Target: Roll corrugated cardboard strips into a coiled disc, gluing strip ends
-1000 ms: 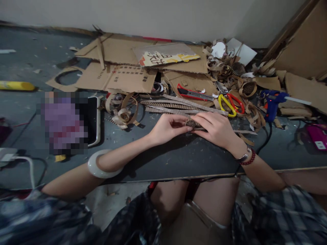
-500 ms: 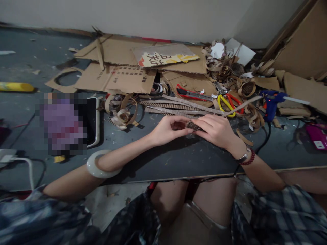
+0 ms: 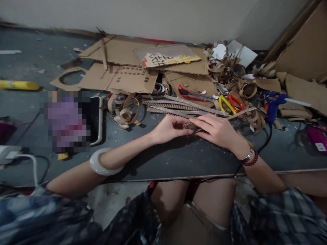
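Note:
Near the table's front edge, my left hand (image 3: 170, 130) and my right hand (image 3: 216, 131) meet around a small brown coil of corrugated cardboard (image 3: 192, 127). Both hands are closed on it, thumb and fingers pinching it from either side. A strip of cardboard (image 3: 241, 113) sticks out past the right hand's knuckles; whether it joins the coil is hidden. Just beyond the hands lie more flat corrugated strips (image 3: 176, 104). Scissors with yellow and red handles (image 3: 227, 104) rest right behind my right hand, and a red utility knife (image 3: 195, 94) lies farther back.
A blue glue gun (image 3: 272, 103) with a white stick stands at right, its cable running toward the front edge. Cardboard sheets (image 3: 102, 80) and curled scraps (image 3: 126, 110) cover the back. At left are a phone (image 3: 98, 119), a yellow tube (image 3: 19, 85) and a white plug (image 3: 10, 153).
The coil shows a little more of its ridged face between my fingers. The strip by my right hand has been drawn in toward it. The view has shifted slightly.

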Motion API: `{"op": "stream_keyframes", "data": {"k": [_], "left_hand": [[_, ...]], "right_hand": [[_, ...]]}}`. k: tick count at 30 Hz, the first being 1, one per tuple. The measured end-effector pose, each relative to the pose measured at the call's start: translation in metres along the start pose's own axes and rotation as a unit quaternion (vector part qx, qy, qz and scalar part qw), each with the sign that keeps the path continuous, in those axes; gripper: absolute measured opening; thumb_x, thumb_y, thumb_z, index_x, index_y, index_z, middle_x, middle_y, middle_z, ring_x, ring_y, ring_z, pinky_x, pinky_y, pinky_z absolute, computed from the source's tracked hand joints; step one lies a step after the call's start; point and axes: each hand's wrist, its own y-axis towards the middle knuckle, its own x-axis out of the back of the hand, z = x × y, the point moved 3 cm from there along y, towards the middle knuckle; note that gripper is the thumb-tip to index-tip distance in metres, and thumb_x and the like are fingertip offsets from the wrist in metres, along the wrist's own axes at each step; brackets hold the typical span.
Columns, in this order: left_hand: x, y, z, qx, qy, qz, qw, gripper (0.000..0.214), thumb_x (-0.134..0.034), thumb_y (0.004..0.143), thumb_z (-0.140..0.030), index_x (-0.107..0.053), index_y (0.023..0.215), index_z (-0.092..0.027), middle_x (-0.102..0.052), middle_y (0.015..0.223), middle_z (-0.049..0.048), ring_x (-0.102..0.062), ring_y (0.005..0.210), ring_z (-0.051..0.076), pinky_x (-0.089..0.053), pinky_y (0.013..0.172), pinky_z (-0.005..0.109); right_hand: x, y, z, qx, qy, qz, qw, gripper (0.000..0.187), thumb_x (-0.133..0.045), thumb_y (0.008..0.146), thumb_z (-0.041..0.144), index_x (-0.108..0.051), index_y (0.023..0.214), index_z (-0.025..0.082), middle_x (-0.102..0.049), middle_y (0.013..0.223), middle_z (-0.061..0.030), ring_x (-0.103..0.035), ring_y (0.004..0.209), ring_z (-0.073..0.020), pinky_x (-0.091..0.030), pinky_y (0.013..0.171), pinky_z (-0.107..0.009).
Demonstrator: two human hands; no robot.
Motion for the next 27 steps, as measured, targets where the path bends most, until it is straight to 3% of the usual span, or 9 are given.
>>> {"op": "stream_keyframes", "data": {"k": [6, 17, 21, 27], "left_hand": [[-0.0006, 0.0004, 0.0, 0.007, -0.01, -0.002, 1.0, 0.034, -0.073, 0.072, -0.03, -0.069, 0.1, -0.012, -0.054, 0.056, -0.0045, -0.04, 0.045, 0.004, -0.028, 0.041, 0.016], [-0.0049, 0.0007, 0.0057, 0.024, -0.064, -0.009, 0.998, 0.04, -0.078, 0.067, -0.03, -0.063, 0.098, -0.01, -0.061, 0.067, -0.0014, -0.053, 0.056, 0.007, -0.041, 0.054, 0.019], [-0.0021, 0.0008, 0.0043, 0.023, -0.062, -0.031, 0.997, 0.039, -0.078, 0.067, -0.033, -0.064, 0.095, -0.01, -0.066, 0.074, 0.0027, -0.059, 0.061, 0.01, -0.046, 0.059, 0.021], [0.0014, 0.0013, 0.0032, 0.0, -0.037, -0.048, 0.998, 0.037, -0.076, 0.07, -0.033, -0.066, 0.097, -0.01, -0.068, 0.076, 0.0034, -0.06, 0.063, 0.011, -0.047, 0.061, 0.022]], "right_hand": [[-0.0035, 0.0003, 0.0003, 0.01, 0.011, 0.002, 1.0, 0.034, -0.052, 0.091, 0.025, -0.06, 0.121, 0.011, -0.07, 0.096, -0.0095, -0.061, 0.089, -0.0195, -0.05, 0.08, -0.033], [-0.006, -0.0018, 0.0007, -0.029, -0.022, -0.071, 0.997, 0.021, -0.058, 0.087, 0.032, -0.064, 0.089, 0.012, -0.067, 0.079, -0.0066, -0.062, 0.079, -0.0191, -0.047, 0.066, -0.029], [-0.0073, -0.001, 0.0014, -0.041, -0.018, -0.07, 0.996, 0.024, -0.056, 0.089, 0.035, -0.063, 0.093, 0.013, -0.067, 0.083, -0.0068, -0.064, 0.082, -0.0183, -0.047, 0.068, -0.028], [-0.0055, -0.0015, -0.0005, -0.052, -0.012, -0.049, 0.997, 0.035, -0.055, 0.09, 0.03, -0.057, 0.119, 0.011, -0.067, 0.109, -0.0103, -0.064, 0.096, -0.0189, -0.05, 0.077, -0.029]]}}
